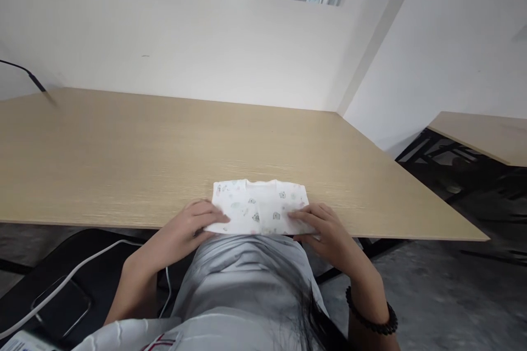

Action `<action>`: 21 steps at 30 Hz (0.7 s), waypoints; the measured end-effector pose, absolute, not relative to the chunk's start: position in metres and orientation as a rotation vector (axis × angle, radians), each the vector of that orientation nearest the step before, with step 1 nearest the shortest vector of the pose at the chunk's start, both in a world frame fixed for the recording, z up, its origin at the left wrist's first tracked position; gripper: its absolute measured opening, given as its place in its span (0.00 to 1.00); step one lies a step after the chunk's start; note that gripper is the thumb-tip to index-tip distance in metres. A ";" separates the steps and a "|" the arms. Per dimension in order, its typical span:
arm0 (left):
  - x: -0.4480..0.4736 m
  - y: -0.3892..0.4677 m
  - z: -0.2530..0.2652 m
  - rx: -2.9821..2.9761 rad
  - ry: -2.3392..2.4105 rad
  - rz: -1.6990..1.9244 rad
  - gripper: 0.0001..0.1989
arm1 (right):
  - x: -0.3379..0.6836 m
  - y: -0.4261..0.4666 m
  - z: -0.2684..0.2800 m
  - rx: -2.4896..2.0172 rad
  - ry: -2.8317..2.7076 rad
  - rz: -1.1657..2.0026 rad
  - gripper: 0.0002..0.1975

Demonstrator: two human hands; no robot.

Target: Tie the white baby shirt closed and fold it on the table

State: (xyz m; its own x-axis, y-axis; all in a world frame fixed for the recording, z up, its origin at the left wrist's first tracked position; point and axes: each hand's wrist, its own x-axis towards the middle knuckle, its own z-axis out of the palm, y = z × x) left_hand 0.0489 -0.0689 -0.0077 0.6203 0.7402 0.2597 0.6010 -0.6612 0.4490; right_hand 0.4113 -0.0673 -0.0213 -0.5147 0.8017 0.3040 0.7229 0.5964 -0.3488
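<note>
A small white folded garment (263,205), printed with little animals and pale spots, lies at the near edge of the wooden table. It looks like a baby shirt, with a shallow neckline notch along its far side. My left hand (197,225) rests on its left end, fingers stretched over the cloth and thumb by the near corner. On the right end lies my right hand (319,225), its fingers likewise extended on top and its thumb low at the near edge. Whether either thumb reaches under the cloth cannot be made out.
The pale wooden table (185,137) runs back to a white partition (206,49). A thin black rod (36,82) stands at the far left. A white cable (69,279) crosses a black chair (78,258) at lower left. Another table (486,131) stands to the right.
</note>
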 end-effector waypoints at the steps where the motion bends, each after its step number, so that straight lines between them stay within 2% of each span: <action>1: 0.047 -0.071 -0.006 2.534 1.033 0.640 0.13 | 0.413 -0.070 -0.021 -1.183 -2.379 0.253 0.14; 5: 0.047 -0.083 0.005 2.480 0.759 0.898 0.09 | 0.417 -0.083 -0.016 -1.048 -2.234 0.379 0.11; 7: 0.049 -0.089 0.011 2.360 0.611 1.036 0.07 | 0.419 -0.092 -0.007 -0.950 -2.182 0.556 0.09; 9: 0.052 -0.094 0.016 2.246 0.439 0.994 0.05 | 0.420 -0.099 0.006 -0.808 -2.228 0.793 0.09; 11: 0.057 -0.097 0.017 2.167 0.185 0.769 0.12 | 0.419 -0.102 0.019 -0.604 -2.374 1.080 0.13; 13: 0.062 -0.096 0.012 2.068 -0.041 0.581 0.23 | 0.417 -0.101 0.027 -0.359 -2.499 1.366 0.21; 16: 0.068 -0.091 0.001 1.885 -0.134 0.647 0.36 | 0.412 -0.095 0.025 -0.159 -2.504 1.593 0.30; 18: 0.070 -0.088 -0.003 1.826 -0.029 0.654 0.37 | 0.404 -0.091 0.017 -0.167 -2.483 1.595 0.30; 21: 0.075 -0.087 0.001 1.931 0.257 0.510 0.29 | 0.384 -0.088 0.006 -0.256 -2.468 1.484 0.25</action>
